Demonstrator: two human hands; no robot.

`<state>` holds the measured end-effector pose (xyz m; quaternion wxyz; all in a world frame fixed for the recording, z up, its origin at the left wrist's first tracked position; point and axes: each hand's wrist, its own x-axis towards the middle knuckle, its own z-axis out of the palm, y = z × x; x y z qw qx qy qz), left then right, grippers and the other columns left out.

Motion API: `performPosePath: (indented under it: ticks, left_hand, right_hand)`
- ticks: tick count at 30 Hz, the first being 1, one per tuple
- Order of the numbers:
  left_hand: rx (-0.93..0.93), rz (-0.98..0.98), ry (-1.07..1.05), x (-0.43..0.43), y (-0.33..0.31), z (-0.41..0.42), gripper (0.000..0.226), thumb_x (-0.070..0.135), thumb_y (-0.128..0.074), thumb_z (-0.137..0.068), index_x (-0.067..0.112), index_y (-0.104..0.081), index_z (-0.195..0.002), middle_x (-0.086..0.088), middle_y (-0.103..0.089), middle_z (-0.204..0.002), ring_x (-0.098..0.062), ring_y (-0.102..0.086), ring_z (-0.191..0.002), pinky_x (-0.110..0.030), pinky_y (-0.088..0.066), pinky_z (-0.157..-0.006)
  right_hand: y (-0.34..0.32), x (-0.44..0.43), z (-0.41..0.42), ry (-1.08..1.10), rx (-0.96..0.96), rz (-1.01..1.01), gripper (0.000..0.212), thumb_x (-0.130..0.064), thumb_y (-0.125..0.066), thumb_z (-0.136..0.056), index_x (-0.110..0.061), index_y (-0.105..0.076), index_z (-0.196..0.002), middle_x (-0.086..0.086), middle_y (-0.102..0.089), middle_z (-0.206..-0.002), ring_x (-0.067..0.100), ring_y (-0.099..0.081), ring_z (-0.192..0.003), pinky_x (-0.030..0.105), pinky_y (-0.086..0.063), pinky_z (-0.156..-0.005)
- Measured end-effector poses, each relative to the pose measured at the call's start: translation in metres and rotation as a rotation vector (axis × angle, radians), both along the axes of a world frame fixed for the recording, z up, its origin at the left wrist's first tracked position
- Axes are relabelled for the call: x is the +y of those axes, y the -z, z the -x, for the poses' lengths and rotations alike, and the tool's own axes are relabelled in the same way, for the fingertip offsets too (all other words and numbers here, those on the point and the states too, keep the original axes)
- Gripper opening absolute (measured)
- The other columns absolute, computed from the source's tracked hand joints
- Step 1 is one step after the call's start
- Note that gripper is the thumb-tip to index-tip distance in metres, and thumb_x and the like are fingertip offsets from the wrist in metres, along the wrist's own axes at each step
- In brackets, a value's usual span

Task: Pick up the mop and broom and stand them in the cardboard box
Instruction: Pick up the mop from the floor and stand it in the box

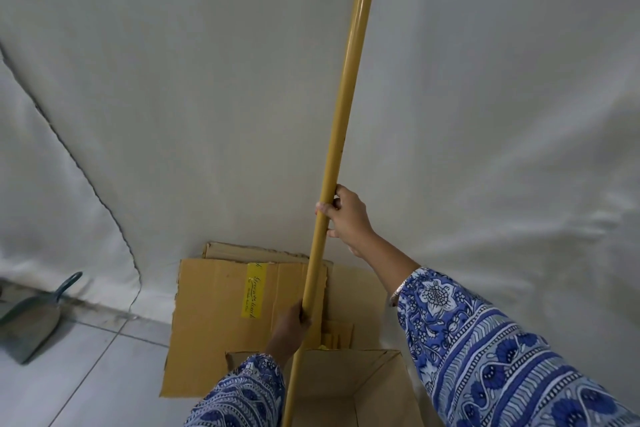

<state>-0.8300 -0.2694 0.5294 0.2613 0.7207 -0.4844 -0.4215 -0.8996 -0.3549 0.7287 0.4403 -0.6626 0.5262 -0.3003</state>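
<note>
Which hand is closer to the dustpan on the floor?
The left hand. It grips the yellow pole low down, nearer the dustpan at the far left. The right hand holds the pole higher and further right, farther from it.

Grey-green dustpan (29,317) on pale tiled floor (86,374), white fabric backdrop (173,97), dark-stitched seam

Perhaps home: tiled floor (69,374), dustpan (33,326)
</note>
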Motion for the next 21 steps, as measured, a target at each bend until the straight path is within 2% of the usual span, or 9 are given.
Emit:
performPosePath:
  ticks: [5, 8, 11, 13, 17, 21]
  left_hand:
    - [-0.010, -0.037, -0.015, 0.000, 0.014, -0.006, 0.033, 0.008, -0.050, -0.091, 0.001, -0.047, -0.122, -0.011, -0.058, -0.104, -0.014, -0.048, -0.091, -0.025, -0.039, -0.077]
    - [-0.024, -0.056, -0.015, -0.003, 0.019, -0.008, 0.032, 0.008, -0.049, -0.091, 0.000, -0.047, -0.122, -0.016, -0.060, -0.111, -0.015, -0.047, -0.091, -0.028, -0.041, -0.080]
    - [-0.054, -0.087, 0.007, -0.006, 0.022, -0.009, 0.031, 0.007, -0.048, -0.091, -0.001, -0.047, -0.121, -0.020, -0.060, -0.117, -0.022, -0.053, -0.095, -0.033, -0.044, -0.081]
    - [-0.059, -0.107, 0.016, -0.009, 0.022, -0.011, 0.031, 0.007, -0.047, -0.091, -0.001, -0.047, -0.121, -0.021, -0.060, -0.118, -0.030, -0.057, -0.105, -0.037, -0.047, -0.087]
    - [-0.068, -0.130, 0.019, -0.011, 0.022, -0.013, 0.029, 0.007, -0.048, -0.090, -0.001, -0.050, -0.118, -0.021, -0.060, -0.118, -0.032, -0.057, -0.109, -0.037, -0.047, -0.090]
    - [-0.110, -0.131, -0.023, -0.014, 0.018, -0.014, 0.028, 0.007, -0.046, -0.092, -0.004, -0.050, -0.117, -0.022, -0.060, -0.118, -0.033, -0.057, -0.108, -0.036, -0.048, -0.087]
  right_hand:
    - [0.016, -0.002, -0.008, -0.040, -0.003, -0.025, 0.026, -0.012, -0.054, -0.090, -0.003, -0.052, -0.114, 0.022, -0.065, -0.112, 0.031, -0.062, -0.106, 0.047, -0.052, -0.089]
    - [0.024, -0.004, -0.010, -0.051, -0.003, -0.038, 0.025, -0.012, -0.053, -0.090, -0.003, -0.052, -0.114, 0.021, -0.065, -0.113, 0.031, -0.061, -0.107, 0.045, -0.052, -0.087]
    - [0.030, -0.006, -0.011, -0.056, 0.000, -0.044, 0.026, -0.012, -0.053, -0.090, -0.003, -0.052, -0.114, 0.021, -0.064, -0.114, 0.032, -0.061, -0.107, 0.047, -0.053, -0.086]
    - [0.033, -0.009, -0.010, -0.052, -0.007, -0.046, 0.026, -0.012, -0.053, -0.090, -0.003, -0.052, -0.114, 0.023, -0.064, -0.114, 0.033, -0.062, -0.107, 0.046, -0.054, -0.083]
    - [0.037, -0.011, -0.011, -0.061, -0.014, -0.060, 0.027, -0.012, -0.053, -0.090, -0.003, -0.051, -0.115, 0.023, -0.064, -0.114, 0.033, -0.062, -0.106, 0.040, -0.053, -0.074]
    - [0.030, -0.016, -0.017, -0.084, 0.010, -0.037, 0.027, -0.011, -0.053, -0.090, -0.004, -0.051, -0.116, 0.023, -0.066, -0.112, 0.033, -0.063, -0.106, 0.048, -0.054, -0.086]
